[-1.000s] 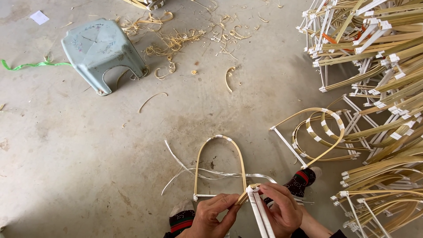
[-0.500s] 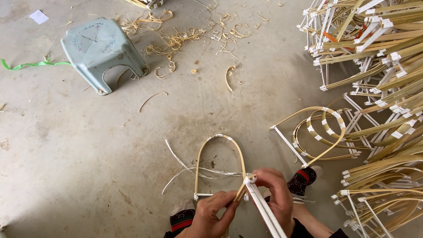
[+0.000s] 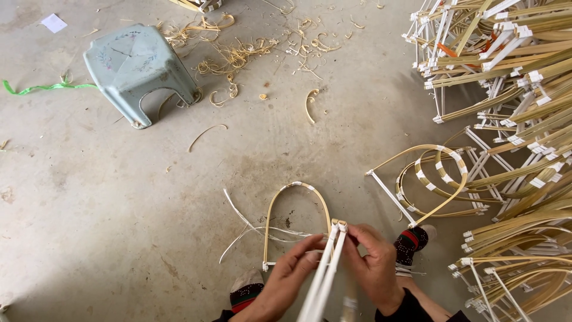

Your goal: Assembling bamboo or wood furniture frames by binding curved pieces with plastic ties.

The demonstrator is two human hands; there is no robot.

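Near centre, the left hand (image 3: 290, 275) and right hand (image 3: 374, 266) both pinch the white rods (image 3: 326, 269) against the bamboo arch (image 3: 298, 206) standing on the floor (image 3: 119, 209). Keeping the rod ends flush with the arch's right leg should make a tight joint.

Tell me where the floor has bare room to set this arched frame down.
The floor is bare left of the left hand, below the grey stool. Another bare patch lies between the bamboo shavings and the arched frame. The right side is crowded with stacked frames.
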